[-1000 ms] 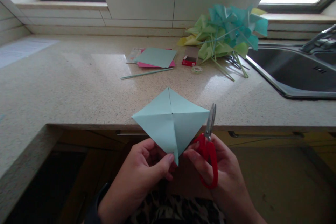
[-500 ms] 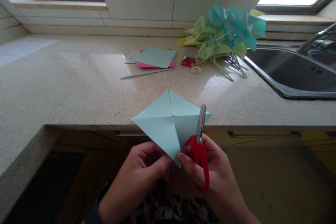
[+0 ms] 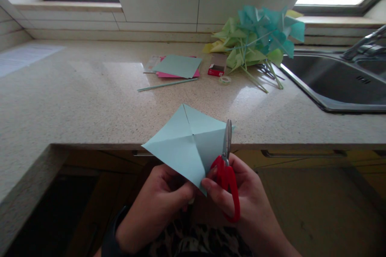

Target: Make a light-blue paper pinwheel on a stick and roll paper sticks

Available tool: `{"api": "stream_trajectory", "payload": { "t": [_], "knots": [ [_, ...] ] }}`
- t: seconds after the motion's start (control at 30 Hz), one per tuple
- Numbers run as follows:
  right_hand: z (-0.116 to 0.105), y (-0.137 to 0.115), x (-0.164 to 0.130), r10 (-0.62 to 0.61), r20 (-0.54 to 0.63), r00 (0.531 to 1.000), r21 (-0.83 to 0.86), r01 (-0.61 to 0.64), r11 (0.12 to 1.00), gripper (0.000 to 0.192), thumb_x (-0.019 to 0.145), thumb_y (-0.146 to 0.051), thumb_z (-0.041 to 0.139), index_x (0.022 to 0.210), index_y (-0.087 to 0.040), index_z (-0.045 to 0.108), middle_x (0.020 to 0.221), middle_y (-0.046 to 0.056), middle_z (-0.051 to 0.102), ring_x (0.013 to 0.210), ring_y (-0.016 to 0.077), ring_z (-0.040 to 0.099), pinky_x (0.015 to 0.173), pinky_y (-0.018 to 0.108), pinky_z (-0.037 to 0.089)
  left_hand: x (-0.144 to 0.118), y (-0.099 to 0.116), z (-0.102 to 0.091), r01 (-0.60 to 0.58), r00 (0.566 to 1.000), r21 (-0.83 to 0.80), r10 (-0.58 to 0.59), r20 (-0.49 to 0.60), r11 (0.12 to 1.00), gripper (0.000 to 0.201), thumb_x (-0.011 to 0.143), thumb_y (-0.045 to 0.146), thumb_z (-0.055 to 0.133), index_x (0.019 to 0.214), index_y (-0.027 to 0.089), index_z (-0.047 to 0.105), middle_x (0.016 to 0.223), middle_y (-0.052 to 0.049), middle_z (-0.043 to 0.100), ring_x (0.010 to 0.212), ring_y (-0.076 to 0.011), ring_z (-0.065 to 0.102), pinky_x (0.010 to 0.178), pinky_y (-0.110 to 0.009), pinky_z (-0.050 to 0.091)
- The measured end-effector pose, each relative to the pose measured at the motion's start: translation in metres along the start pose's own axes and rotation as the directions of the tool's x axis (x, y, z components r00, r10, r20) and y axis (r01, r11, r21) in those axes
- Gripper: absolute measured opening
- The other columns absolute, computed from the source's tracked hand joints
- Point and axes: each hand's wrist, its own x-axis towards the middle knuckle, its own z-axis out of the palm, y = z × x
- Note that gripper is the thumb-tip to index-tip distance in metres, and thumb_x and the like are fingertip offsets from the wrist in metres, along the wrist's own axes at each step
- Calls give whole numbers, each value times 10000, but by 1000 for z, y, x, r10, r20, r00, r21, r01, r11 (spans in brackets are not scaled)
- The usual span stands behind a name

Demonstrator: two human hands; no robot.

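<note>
A light blue square of paper with crossing creases hangs just over the counter's front edge, one corner pointing down toward me. A slit runs in from its far corner, and a small dark dot marks its middle. My right hand pinches the near corner between thumb and fingers. Red-handled scissors rest in the same hand, blades pointing up in front of the paper's right part. My left hand is closed at the lower left edge, thumb against fingers; a small pale bit shows below the thumb, too small to name.
On the counter lie a stack of coloured paper, a thin stick, a small red box and a tape roll. Paper pinwheels lie at the back right, beside a steel sink. Printed sheets lie far left.
The paper has turned a little, its far and left corners swinging left. The scissors moved slightly left with my right hand. My left thumb has slid slightly down along the paper's edge.
</note>
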Motion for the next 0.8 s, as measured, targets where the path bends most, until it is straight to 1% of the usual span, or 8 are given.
{"api": "stream_trajectory", "payload": {
  "t": [0.1, 0.23, 0.3, 0.43, 0.5, 0.67, 0.73, 0.8],
  "knots": [
    [2, 0, 0, -11, -12, 1000, -10, 11, 1000, 302, 759, -361, 845, 793, -208, 587, 666, -47, 600, 563, 69, 487, 505, 172, 404, 0, 1, 0, -13, 1000, -2, 13, -19, 1000, 138, 840, 286, 755, 921, 174, 752, 803, -36, 708, 711, -160, 625, 669, -269, 502],
    [5, -1, 2, -88, -57, 994, -9, 88, 996, 292, 763, -344, 837, 765, -206, 579, 652, -47, 607, 545, 70, 497, 499, 173, 420, 1, -1, 2, -10, 996, -86, 2, -94, 996, 194, 818, 352, 760, 853, 166, 719, 722, -26, 686, 573, -117, 577, 505, -202, 434],
    [7, -1, 5, -121, -86, 989, 3, 121, 993, 295, 766, -345, 834, 758, -208, 572, 652, -47, 615, 547, 75, 515, 506, 176, 437, 2, -5, 3, -5, 993, -134, -11, -114, 991, 225, 831, 399, 732, 849, 177, 706, 717, -27, 680, 566, -128, 584, 483, -206, 436],
    [13, 1, 9, -131, -116, 985, 6, 132, 991, 285, 763, -355, 836, 780, -216, 588, 678, -38, 649, 559, 86, 549, 520, 187, 468, 3, -16, 4, -38, 994, -154, 23, -103, 987, 395, 878, 568, 612, 914, 187, 713, 733, -50, 680, 591, -165, 597, 492, -239, 457],
    [15, 2, 9, -117, -106, 987, 12, 119, 993, 279, 764, -359, 836, 794, -219, 596, 696, -32, 669, 567, 91, 573, 526, 190, 478, 3, -17, 5, -56, 995, -167, 41, -92, 984, 417, 883, 584, 607, 945, 186, 713, 725, -44, 670, 590, -158, 589, 503, -236, 454],
    [12, 3, 8, -71, -9, 997, 8, 71, 997, 258, 788, -369, 817, 809, -217, 610, 759, -5, 714, 634, 114, 637, 585, 206, 516, 2, -4, 7, -65, 987, -163, 39, -158, 984, 211, 853, 389, 740, 929, 196, 701, 700, 10, 644, 609, -109, 568, 598, -204, 461],
    [5, 3, 8, -104, -46, 993, -60, 101, 993, 251, 798, -377, 807, 802, -214, 617, 737, -4, 705, 632, 119, 636, 575, 204, 513, 2, 4, 7, -65, 980, -117, 42, -193, 991, 222, 848, 396, 735, 880, 181, 689, 664, 11, 637, 570, -100, 540, 556, -193, 433],
    [-5, 4, 8, -139, -122, 983, -148, 120, 982, 258, 804, -403, 800, 807, -209, 630, 721, 4, 697, 604, 120, 615, 540, 200, 496, 1, 13, 5, -59, 975, -57, 45, -217, 997, 244, 844, 410, 713, 819, 171, 668, 619, 10, 620, 526, -97, 499, 504, -191, 390]
  ]
}}
